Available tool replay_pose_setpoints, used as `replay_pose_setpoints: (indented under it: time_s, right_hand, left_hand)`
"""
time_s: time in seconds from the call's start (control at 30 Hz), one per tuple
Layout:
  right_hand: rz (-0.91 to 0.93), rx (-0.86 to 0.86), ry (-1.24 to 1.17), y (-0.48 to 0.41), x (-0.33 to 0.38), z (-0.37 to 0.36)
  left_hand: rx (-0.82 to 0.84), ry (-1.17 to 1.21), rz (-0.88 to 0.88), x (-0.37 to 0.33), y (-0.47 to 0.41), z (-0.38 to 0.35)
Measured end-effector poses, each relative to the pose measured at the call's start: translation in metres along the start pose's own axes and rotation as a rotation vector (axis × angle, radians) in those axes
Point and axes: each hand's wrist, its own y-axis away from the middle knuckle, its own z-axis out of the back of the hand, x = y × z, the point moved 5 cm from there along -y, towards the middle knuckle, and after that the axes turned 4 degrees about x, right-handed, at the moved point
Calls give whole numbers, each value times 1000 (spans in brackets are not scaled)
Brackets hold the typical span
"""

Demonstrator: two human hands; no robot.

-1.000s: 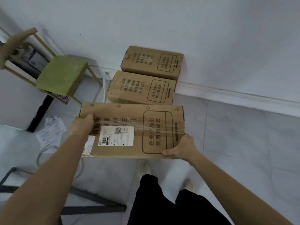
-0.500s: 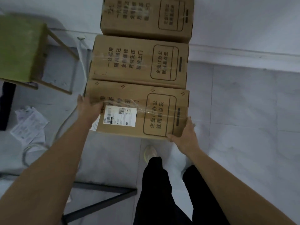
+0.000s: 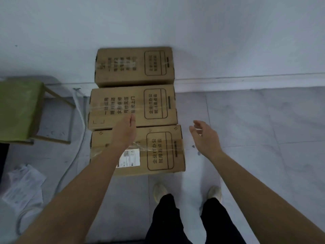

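Three brown cardboard boxes stand in a row on the grey tiled floor, running out from the white wall. The near box (image 3: 158,152) carries a white shipping label and clear tape. It touches the middle box (image 3: 133,106), behind which the far box (image 3: 135,66) stands against the wall. My left hand (image 3: 124,131) hovers over the seam between the near and middle boxes, fingers straight and together, holding nothing. My right hand (image 3: 205,138) is in the air just right of the near box, fingers relaxed and spread, empty.
A wooden chair with a green seat (image 3: 19,108) stands to the left of the boxes. A white cable (image 3: 79,111) runs along the floor beside them. Crumpled papers (image 3: 22,184) lie at the lower left. My feet (image 3: 160,191) stand just in front of the near box.
The near box went down onto the floor against the middle box. Both hands let go of it and lifted away, the right one moving off to the right.
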Motion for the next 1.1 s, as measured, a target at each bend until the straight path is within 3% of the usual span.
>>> replay_pose_setpoints:
  time_s: [0.2,0.4,0.53,0.7,1.0,1.1]
  right_hand:
    - [131,-392,-164,40,46,153]
    - [220,-688,-335,142,12,326]
    - [212,-890,-364,250,-75,442]
    - [127,-1096,-327,365,-196,548]
    - [-157,-1343,-405,541,-419,642]
    - [-256,-1430,-423,599,-491,659]
  left_hand:
    - [-55,55,-399,-223,4,48]
    - [-67,90,-741,-449,105,32]
    - [-50,93,-966,-587,222,-33]
    - [60,203,-1079,-701,344,-129]
    - [361,153,-1231,-832,548,-329]
    - [545,226,-1313,-881,610,-403]
